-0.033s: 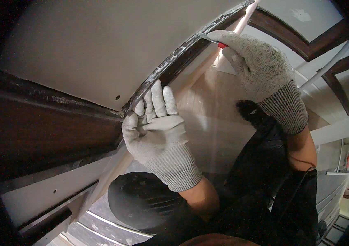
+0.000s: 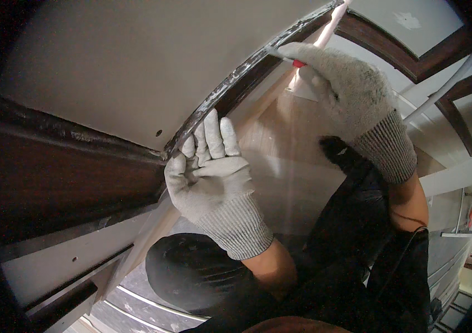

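Observation:
My right hand point(image 2: 352, 91), in a grey knit glove, is closed around a small red-handled tool point(image 2: 299, 63) with a thin metal blade. Most of the handle is hidden in the fist. The blade meets the edge of a dark wood trim point(image 2: 241, 91), which is streaked white along its length. My left hand point(image 2: 208, 183), gloved alike, lies palm up with its fingers stretched toward the trim's lower end. Its fingertips rest against the trim's underside, and the palm holds nothing. Beyond the trim spreads a large plain grey panel point(image 2: 119, 66).
A wide dark wood board point(image 2: 75, 161) joins the trim at the left. My dark-clothed knee point(image 2: 191, 272) is below my left hand. At the right stand more dark-framed pale panels point(image 2: 397, 47), a pale pipe point(image 2: 441, 86) and metal racks point(image 2: 469, 222).
My right hand has shifted very slightly, and the blade with it, a little toward the lower left along the trim. The left hand stays where it was.

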Motion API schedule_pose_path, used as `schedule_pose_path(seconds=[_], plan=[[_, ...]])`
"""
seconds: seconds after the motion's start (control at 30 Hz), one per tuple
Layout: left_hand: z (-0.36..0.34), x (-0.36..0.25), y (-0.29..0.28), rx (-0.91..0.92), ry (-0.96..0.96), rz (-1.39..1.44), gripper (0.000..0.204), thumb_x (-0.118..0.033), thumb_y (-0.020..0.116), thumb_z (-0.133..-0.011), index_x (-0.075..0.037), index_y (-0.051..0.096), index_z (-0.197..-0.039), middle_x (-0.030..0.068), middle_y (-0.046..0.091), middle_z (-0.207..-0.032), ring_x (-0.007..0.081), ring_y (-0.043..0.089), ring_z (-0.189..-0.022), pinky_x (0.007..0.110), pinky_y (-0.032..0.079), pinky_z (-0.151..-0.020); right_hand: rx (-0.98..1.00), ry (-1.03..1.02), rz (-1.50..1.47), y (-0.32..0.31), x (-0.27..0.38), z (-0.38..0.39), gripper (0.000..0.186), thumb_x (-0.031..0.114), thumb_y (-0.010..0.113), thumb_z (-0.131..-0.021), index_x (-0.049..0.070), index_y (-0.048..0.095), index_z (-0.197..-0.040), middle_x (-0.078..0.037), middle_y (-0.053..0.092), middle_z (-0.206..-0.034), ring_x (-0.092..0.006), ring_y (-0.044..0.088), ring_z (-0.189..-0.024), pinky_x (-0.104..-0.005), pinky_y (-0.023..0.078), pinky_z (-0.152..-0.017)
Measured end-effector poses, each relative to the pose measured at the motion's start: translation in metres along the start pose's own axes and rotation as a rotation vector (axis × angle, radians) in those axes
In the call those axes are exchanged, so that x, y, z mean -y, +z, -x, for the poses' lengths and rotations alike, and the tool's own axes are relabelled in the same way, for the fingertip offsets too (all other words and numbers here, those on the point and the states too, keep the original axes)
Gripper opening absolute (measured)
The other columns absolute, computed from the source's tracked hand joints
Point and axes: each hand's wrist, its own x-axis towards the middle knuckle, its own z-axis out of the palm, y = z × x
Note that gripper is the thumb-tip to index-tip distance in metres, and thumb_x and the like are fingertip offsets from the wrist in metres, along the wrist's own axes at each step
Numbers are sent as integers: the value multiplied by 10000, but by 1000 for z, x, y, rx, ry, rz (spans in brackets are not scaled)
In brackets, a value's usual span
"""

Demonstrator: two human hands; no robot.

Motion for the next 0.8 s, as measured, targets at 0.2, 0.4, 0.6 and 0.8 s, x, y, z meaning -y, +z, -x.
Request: schedule_pose_path(seconds=[0.2,0.4,0.6,0.8], plan=[[0,-1,1,-37,14,-6,293,-188,567,-879,62,706,-942,276,696,-1190,412,586,-1309,571,423,-1162,5,23,-9,-1,8,3,314,212,562,-1025,159,659,-1319,-187,719,-1090,-362,715,-978,-449,592,-858],[-2,-4,-5,56,-33,-4,309,-197,558,-870,60,714,-943,277,699,-1195,418,589,-1304,575,429,-1156,-31,4,-40,4,-15,-2,321,234,569,-1027,160,660,-1325,-190,720,-959,-343,727,-860,-431,591,-771],[4,-5,-4,33,-5,-34,320,-206,559,-871,63,712,-954,284,692,-1208,422,582,-1310,574,425,-1159,-114,-66,-125,11,-17,3,334,237,581,-1022,156,650,-1339,-180,718,-940,-350,717,-823,-436,585,-745],[0,-3,1,0,-6,5,295,-173,555,-878,69,708,-948,280,688,-1208,419,575,-1319,574,419,-1166,-59,-25,-40,5,-11,4,307,222,567,-1018,158,661,-1302,-175,720,-1031,-369,706,-904,-459,577,-795]])
